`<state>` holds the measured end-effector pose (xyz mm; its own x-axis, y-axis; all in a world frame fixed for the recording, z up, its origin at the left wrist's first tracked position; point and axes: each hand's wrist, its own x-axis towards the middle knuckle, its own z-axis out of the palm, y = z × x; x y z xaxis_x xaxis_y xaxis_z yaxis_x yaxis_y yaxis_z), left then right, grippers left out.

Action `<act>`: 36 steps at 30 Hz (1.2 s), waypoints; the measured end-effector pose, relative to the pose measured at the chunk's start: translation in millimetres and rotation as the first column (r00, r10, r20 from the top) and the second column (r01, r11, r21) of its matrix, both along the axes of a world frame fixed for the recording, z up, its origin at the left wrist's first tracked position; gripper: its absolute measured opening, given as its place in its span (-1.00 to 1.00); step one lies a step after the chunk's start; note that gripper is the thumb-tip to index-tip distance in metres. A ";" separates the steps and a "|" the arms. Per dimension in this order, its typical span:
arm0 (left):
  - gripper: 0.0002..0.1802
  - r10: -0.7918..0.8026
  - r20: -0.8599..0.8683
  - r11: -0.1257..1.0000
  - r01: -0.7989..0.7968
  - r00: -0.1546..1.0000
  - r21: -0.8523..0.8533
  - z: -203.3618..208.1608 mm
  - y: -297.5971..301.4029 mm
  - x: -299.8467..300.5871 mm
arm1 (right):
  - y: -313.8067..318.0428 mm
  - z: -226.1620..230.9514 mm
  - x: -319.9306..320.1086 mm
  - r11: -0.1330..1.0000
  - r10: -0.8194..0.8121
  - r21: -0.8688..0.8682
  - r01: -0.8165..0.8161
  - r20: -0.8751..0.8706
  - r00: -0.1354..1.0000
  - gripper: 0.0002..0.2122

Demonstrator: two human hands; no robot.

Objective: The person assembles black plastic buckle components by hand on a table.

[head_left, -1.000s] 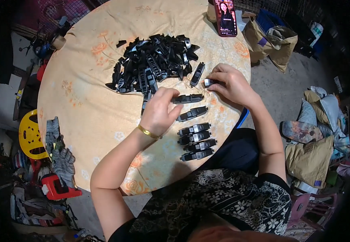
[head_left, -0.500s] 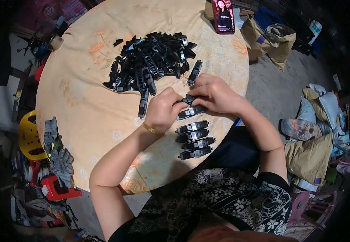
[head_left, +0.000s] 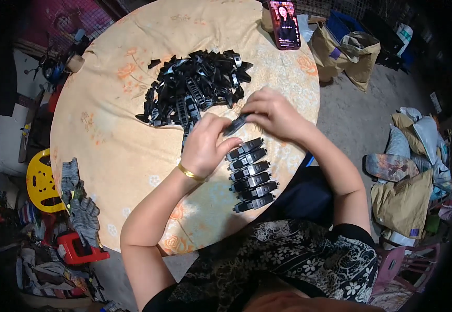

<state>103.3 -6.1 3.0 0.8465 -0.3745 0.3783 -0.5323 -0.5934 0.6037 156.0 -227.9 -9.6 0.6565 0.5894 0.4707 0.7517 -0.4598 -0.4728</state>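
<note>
My right hand is closed on one end of a black plastic part, an oblong piece held slanting just above the row. My left hand is beside the part's other end, thumb spread away from the fingers; whether its fingertips touch the part is hard to see. Just below the hands, several similar black parts lie side by side in a neat column along the table's near right side. A heap of loose black plastic parts is spread farther off, and one part partly shows behind my left hand.
A round table carries a flowered cream cloth. At its far edge a lit phone stands propped up. Grey gloves hang at the left edge, near a yellow stool. Sacks stand on the floor to the right.
The part that both hands were pinching now lies at the top of the column. My right hand has picked up the single part from beside the heap. My left thumb has opened outward.
</note>
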 end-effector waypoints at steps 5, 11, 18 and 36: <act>-0.78 -0.031 0.025 0.995 0.029 0.999 0.098 -4.2 0.7 -3.1 | 17.5 9.5 1.0 0.995 -0.067 0.077 0.069 -0.020 0.998 -0.81; -0.80 -0.059 -0.036 0.995 0.061 0.998 0.076 -2.8 2.3 -8.2 | 9.4 2.4 23.8 0.967 -0.117 -0.193 0.164 0.236 0.965 -0.71; -0.79 -0.039 -0.011 0.997 0.040 0.999 0.061 -6.8 3.8 -8.7 | -9.5 7.1 3.5 0.993 -0.011 -0.114 0.026 0.136 0.991 -0.81; -0.83 0.017 -0.008 1.000 -0.016 1.000 0.024 -10.4 9.7 -4.8 | -8.6 23.1 -20.8 0.989 0.114 -0.080 -0.123 -0.108 0.988 -0.76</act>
<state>98.5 3.6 -7.4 0.8556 -0.3692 0.3627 -0.5176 -0.6161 0.5938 135.2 -236.5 13.5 0.6218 0.7015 0.3483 0.7528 -0.4127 -0.5128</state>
